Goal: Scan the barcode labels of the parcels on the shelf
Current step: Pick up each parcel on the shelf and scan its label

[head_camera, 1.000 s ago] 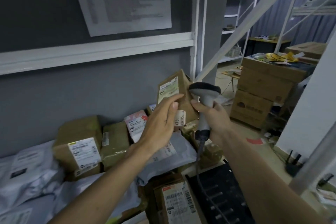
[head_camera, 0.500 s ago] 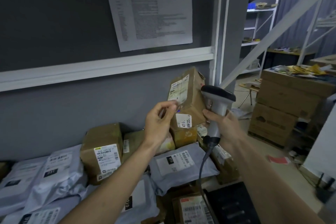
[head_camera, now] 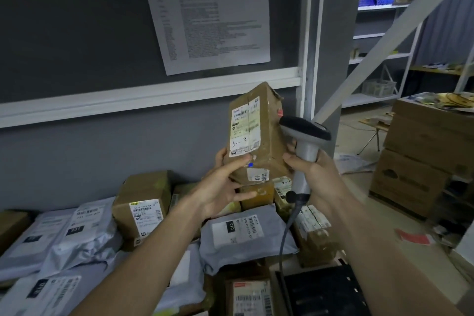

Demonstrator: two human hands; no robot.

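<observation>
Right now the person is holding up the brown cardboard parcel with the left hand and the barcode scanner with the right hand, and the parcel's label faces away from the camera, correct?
Not quite. In the head view the left hand holds up the brown cardboard parcel and the right hand holds the barcode scanner, but the parcel's label faces the camera, not away.

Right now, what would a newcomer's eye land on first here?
The tall brown parcel held up at centre, its label facing the camera, gripped low by the left hand. Just right of it, the right hand grips a grey barcode scanner. Behind, a printed sheet hangs on the dark wall.
</observation>
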